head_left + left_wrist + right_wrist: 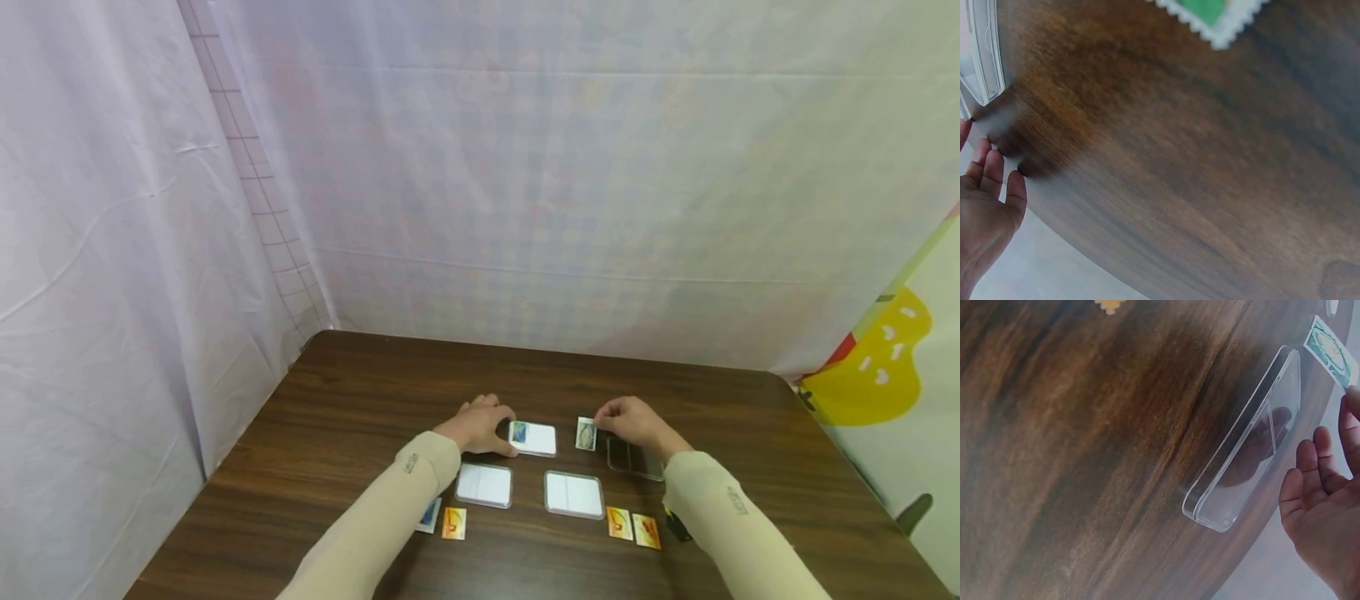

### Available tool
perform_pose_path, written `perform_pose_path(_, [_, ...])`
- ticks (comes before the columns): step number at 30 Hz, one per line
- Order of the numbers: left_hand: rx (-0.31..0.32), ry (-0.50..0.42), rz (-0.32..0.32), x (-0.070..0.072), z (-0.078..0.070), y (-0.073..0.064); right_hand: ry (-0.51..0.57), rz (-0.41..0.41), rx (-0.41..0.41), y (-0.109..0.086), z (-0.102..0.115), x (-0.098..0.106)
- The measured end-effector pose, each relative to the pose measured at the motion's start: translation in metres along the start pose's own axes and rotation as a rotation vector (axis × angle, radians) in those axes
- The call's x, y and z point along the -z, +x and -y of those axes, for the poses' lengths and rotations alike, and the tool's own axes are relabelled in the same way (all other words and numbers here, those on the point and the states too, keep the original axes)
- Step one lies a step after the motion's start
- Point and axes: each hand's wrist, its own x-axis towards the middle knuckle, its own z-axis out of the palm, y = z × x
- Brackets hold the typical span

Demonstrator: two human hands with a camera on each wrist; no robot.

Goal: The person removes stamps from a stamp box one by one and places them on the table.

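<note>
My left hand [478,425] has its thumb and index finger around the left end of a clear plastic case [542,439]. That case has a white insert and a blue-green postage stamp [519,432] at its left side. In the left wrist view, the left hand's fingers [992,172] are gently bent close to the case's corner [988,87]. Between thumb and index finger, my right hand [633,419] pinches a green postage stamp [586,434] with perforated edges by its side. Just below the right hand lies a see-through case [1241,444] with a divider line and no white insert.
Two more clear cases with white inserts, a left one [483,485] and a right one [573,494], lie nearer me. A blue stamp [427,518] and a yellow-red stamp [453,523] lie by the left sleeve. Two yellow-red stamps [619,522] and a dark object [677,525] lie by the right sleeve.
</note>
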Motion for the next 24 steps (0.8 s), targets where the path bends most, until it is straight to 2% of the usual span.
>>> perform_pose_path(11, [-0.002, 0.003, -0.004, -0.0006, 0.0001, 0.0002, -0.078, 0.001, 0.003, 0.0022, -0.0011, -0.003])
perform_pose_path(24, [-0.007, -0.002, -0.006, -0.0009, 0.0004, 0.0012, -0.106, -0.017, 0.027, 0.0036, -0.0051, -0.0038])
